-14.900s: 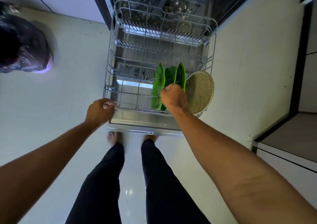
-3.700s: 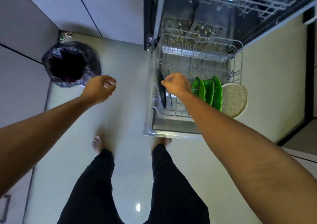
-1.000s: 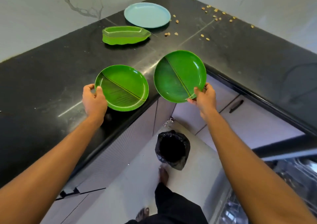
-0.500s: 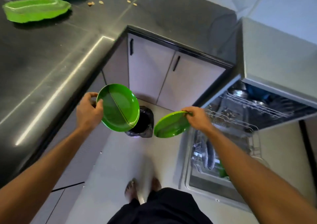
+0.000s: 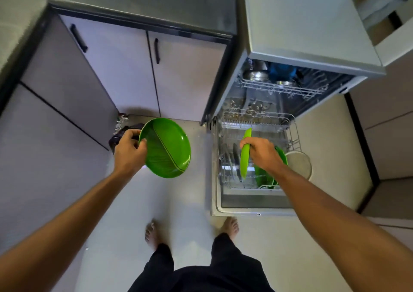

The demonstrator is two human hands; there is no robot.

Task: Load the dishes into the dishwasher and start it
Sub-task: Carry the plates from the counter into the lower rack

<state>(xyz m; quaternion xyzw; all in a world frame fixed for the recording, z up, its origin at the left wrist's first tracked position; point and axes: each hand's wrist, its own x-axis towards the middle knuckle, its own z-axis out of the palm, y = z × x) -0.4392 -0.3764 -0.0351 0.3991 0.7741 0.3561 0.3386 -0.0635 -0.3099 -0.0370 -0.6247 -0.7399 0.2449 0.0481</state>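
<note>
The dishwasher (image 5: 312,34) stands open at the right with its lower rack (image 5: 292,135) pulled out over the door. My right hand (image 5: 262,155) grips a green plate (image 5: 244,155) on edge, upright above the middle of that rack. Several green plates (image 5: 264,177) stand in the rack under my wrist, beside a speckled beige plate (image 5: 299,164) at its right side and dark plates (image 5: 234,155) at its left. My left hand (image 5: 129,150) holds a second green plate (image 5: 166,147) by its rim, tilted, over the floor to the left of the dishwasher.
A black-lined bin (image 5: 119,135) sits on the floor behind my left hand, below grey cabinet doors (image 5: 125,68). The upper rack (image 5: 281,85) holds metal vessels and something blue. My bare feet stand in front of the dishwasher door (image 5: 252,204).
I have turned from the counter toward the dishwasher. My right hand has carried its plate over the lower rack and turned it on edge. My left hand still holds the other plate.
</note>
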